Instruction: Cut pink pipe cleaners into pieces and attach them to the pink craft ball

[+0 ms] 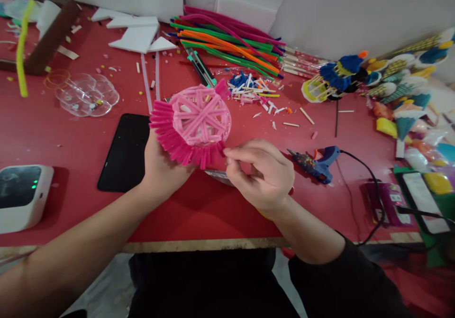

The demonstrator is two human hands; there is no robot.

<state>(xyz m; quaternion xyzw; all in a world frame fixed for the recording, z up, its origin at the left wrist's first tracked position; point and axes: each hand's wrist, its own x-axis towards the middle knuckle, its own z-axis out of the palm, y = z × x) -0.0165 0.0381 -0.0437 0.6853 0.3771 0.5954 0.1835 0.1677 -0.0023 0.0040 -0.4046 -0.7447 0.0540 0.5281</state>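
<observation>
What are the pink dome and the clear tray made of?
The dome seems to be fuzzy pipe cleaners, matt and soft. Its strands look furry, with a darker pink fringe of cut ends. The tray is likely thin clear plastic, glossy. The red table shows through it and its lobes catch highlights.

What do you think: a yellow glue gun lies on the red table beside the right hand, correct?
Not quite: the head view shows the glue gun is blue, not yellow. It does lie on the red table beside the right hand.
</observation>
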